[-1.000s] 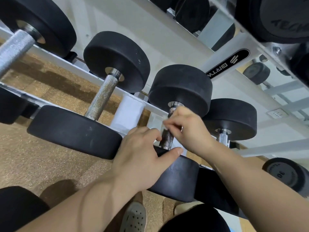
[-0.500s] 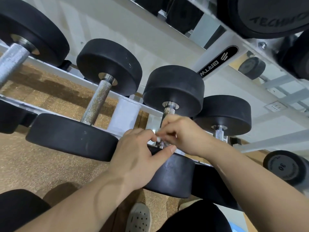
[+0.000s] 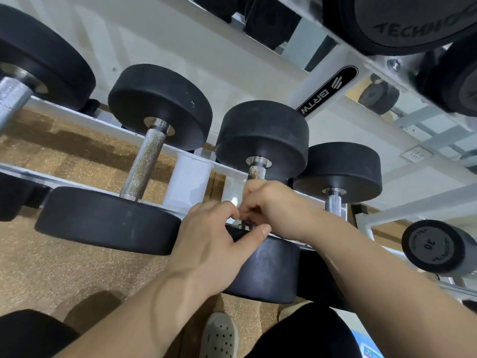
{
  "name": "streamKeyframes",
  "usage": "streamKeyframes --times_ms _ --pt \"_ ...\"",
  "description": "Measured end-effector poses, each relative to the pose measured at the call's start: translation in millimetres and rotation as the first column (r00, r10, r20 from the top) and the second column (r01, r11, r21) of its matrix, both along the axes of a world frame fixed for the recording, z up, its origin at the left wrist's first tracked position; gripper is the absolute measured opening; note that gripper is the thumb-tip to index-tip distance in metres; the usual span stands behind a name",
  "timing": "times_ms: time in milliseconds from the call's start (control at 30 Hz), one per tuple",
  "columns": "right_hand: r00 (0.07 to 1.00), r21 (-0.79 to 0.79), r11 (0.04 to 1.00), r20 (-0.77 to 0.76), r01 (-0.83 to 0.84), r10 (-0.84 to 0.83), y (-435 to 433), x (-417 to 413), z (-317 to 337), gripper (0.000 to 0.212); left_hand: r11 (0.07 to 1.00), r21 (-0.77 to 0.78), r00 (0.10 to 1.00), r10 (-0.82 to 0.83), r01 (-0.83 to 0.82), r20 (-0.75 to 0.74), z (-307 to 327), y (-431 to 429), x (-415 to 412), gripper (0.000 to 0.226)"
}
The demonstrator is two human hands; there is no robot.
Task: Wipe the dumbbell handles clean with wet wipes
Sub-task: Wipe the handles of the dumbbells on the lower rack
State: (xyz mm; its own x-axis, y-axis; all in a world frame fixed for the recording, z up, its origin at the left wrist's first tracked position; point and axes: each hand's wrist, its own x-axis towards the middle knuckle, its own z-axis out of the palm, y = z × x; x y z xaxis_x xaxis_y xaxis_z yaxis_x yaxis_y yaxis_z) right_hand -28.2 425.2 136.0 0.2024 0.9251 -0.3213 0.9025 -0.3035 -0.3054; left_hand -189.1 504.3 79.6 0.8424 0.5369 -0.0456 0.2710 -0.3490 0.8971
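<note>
Middle dumbbell (image 3: 262,135) lies across the white rack rails (image 3: 77,120), far head up, near head (image 3: 265,270) toward the person. Only a short stretch of its knurled handle (image 3: 256,173) shows, just below the far head; the rest is covered by hands.

Right hand (image 3: 271,202): fingers curled round the handle, knuckles up, forearm coming in from lower right.

Left hand (image 3: 211,241): palm over the near head's edge, thumb (image 3: 262,231) stretched straight along the top of that head. Its fingers bend in to meet the right hand's fingers at the handle's near end. Cannot tell whether they have hold of anything.

Neighbouring dumbbell on the left (image 3: 160,107), handle bare (image 3: 144,164). A smaller one (image 3: 338,171) sits just right of the hands. Dumbbell marked 30 (image 3: 436,248) further right, well apart. Speckled tan floor (image 3: 51,270) beneath; a perforated shoe (image 3: 219,334) at bottom centre.
</note>
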Motion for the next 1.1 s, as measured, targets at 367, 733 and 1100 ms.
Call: streamKeyframes --times_ms 367,733,1100 --pt "0.989 0.068 0.991 0.076 0.119 -0.124 9 5 -7 0.008 0.999 -0.006 0.999 -0.037 0.037 -0.024 1 1 1 0.056" --pt "0.982 0.226 0.964 0.095 0.139 -0.164 4 31 -12 0.01 0.993 0.089 0.995 -0.074 0.081 -0.073 -2 4 7 0.064" --pt "0.959 0.502 0.826 -0.024 0.256 -0.283 -5 44 -32 0.006 0.998 0.054 0.999 -0.04 0.04 0.001 7 -1 3 0.057"
